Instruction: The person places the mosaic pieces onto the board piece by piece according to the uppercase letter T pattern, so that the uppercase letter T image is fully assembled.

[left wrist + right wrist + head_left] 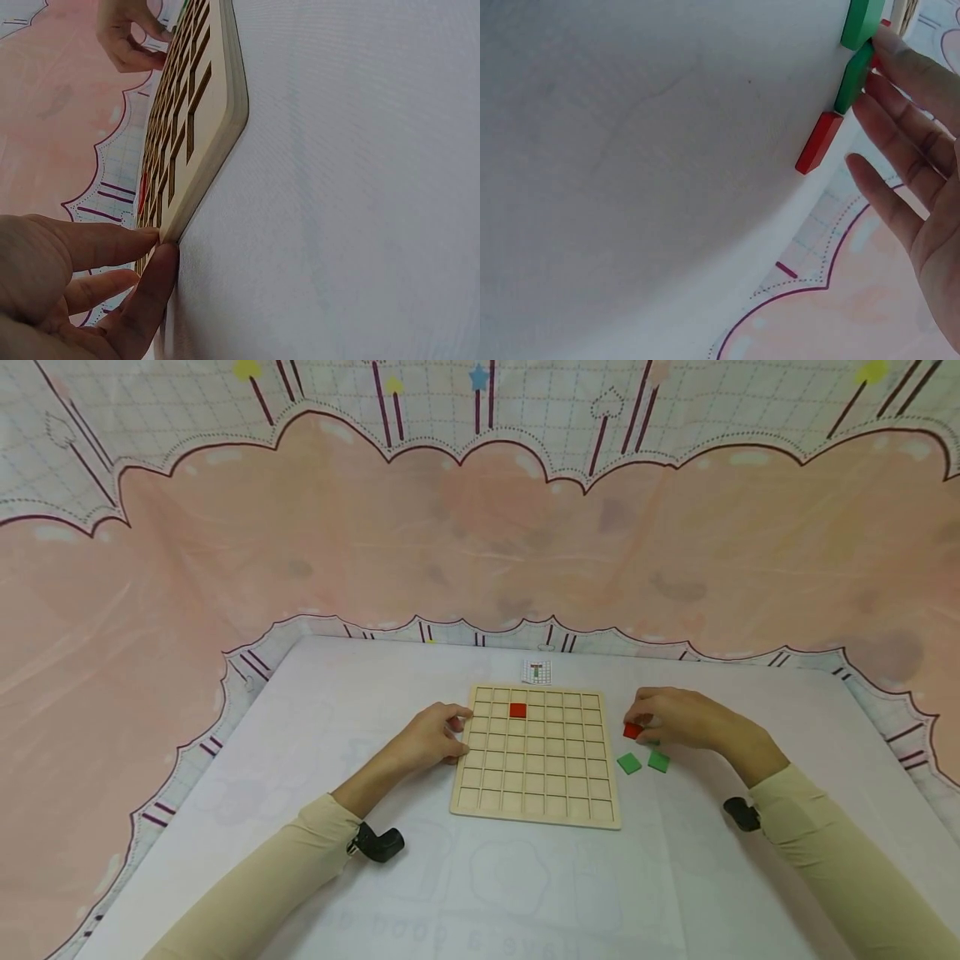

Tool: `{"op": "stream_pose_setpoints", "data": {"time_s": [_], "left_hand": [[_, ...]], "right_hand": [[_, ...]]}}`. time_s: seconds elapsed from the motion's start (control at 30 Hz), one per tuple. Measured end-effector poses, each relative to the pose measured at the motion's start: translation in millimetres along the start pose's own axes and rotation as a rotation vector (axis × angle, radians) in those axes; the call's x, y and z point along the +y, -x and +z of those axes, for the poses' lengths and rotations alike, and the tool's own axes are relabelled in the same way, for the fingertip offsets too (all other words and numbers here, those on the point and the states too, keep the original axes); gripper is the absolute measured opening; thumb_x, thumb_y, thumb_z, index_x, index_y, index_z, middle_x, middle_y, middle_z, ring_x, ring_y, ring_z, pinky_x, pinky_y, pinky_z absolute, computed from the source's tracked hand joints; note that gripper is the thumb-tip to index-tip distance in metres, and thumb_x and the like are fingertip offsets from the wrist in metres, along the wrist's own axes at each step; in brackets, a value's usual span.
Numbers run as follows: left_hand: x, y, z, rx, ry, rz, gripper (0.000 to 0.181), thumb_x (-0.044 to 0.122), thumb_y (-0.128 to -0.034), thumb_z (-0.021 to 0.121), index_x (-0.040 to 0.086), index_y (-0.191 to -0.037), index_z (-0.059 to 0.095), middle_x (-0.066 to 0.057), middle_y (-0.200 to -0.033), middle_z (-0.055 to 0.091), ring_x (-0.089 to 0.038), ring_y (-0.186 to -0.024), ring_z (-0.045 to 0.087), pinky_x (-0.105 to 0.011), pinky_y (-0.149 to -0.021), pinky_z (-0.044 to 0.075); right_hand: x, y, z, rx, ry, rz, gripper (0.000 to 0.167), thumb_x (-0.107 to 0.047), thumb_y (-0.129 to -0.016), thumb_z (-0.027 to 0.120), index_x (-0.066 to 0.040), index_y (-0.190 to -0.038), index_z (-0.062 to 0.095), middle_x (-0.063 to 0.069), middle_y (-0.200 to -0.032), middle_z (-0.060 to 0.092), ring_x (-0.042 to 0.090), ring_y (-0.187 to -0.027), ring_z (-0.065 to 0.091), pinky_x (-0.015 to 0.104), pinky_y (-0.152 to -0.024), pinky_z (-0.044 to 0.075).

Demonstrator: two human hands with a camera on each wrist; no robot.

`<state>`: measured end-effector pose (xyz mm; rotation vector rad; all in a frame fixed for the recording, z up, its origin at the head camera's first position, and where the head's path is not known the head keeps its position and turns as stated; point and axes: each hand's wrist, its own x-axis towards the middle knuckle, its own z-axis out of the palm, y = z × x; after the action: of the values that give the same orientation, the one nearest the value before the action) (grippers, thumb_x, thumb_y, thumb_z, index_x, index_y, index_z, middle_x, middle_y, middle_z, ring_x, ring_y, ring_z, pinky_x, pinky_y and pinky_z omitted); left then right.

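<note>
A square wooden grid board [536, 756] lies on the white table, with one red tile [517, 711] in a cell near its far edge. The left hand [429, 735] holds the board's left edge; in the left wrist view the thumb and fingers [154, 292] pinch the rim. Right of the board, the right hand [678, 717] has its thumb and fingertips on a red tile [632, 731]. Green tiles [629, 763] [853, 79] lie beside it. The right wrist view shows another red tile [820, 142] near the fingers; the held tile is mostly hidden there.
A small printed card [536, 672] with a coloured grid pattern lies beyond the board's far edge. Another green tile [659, 762] lies near the right hand. A patterned cloth [480, 543] hangs behind the table.
</note>
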<state>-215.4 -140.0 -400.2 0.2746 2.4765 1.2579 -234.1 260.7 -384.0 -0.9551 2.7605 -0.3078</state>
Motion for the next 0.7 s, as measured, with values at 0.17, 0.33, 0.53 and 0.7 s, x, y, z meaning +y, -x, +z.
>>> {"op": "stream_pose_setpoints", "data": {"time_s": [0.17, 0.33, 0.53, 0.7], "left_hand": [[-1.0, -1.0, 0.4, 0.002, -0.005, -0.008, 0.058, -0.008, -0.0832, 0.076, -0.002, -0.138, 0.058, -0.014, -0.107, 0.051, -0.016, -0.075, 0.058, -0.026, -0.062, 0.059], [-2.1, -1.8, 0.8, 0.0, -0.007, -0.013, 0.058, -0.008, -0.0833, 0.076, -0.001, -0.138, 0.058, -0.014, -0.107, 0.051, -0.016, -0.076, 0.058, -0.026, -0.062, 0.058], [-2.8, -1.7, 0.6, 0.0, -0.009, -0.009, 0.058, -0.008, -0.0835, 0.076, -0.002, -0.139, 0.058, -0.014, -0.108, 0.052, -0.016, -0.076, 0.058, -0.025, -0.061, 0.059], [-3.1, -1.6, 0.2, 0.0, -0.008, -0.004, 0.058, -0.008, -0.0837, 0.076, -0.002, -0.139, 0.057, -0.014, -0.108, 0.051, -0.016, -0.076, 0.058, -0.025, -0.061, 0.059]], "right_hand": [[2.6, -0.7, -0.3, -0.012, -0.014, 0.013, 0.017, -0.017, -0.085, 0.082, -0.017, -0.102, 0.077, -0.008, -0.096, 0.061, 0.012, -0.089, 0.06, 0.036, -0.081, 0.057], [2.5, -0.3, -0.9, -0.021, -0.026, 0.047, 0.014, -0.022, -0.087, 0.082, -0.019, -0.099, 0.075, -0.009, -0.093, 0.059, 0.012, -0.085, 0.057, 0.033, -0.076, 0.054], [-0.3, -0.1, 0.5, -0.008, -0.022, 0.084, 0.02, -0.023, -0.087, 0.081, -0.016, -0.103, 0.072, -0.007, -0.096, 0.062, 0.012, -0.086, 0.059, 0.033, -0.076, 0.056], [-1.5, -2.1, 2.2, 0.013, 0.018, 0.097, 0.021, -0.019, -0.086, 0.08, -0.014, -0.104, 0.071, -0.005, -0.096, 0.063, 0.012, -0.081, 0.057, 0.03, -0.071, 0.053]]}}
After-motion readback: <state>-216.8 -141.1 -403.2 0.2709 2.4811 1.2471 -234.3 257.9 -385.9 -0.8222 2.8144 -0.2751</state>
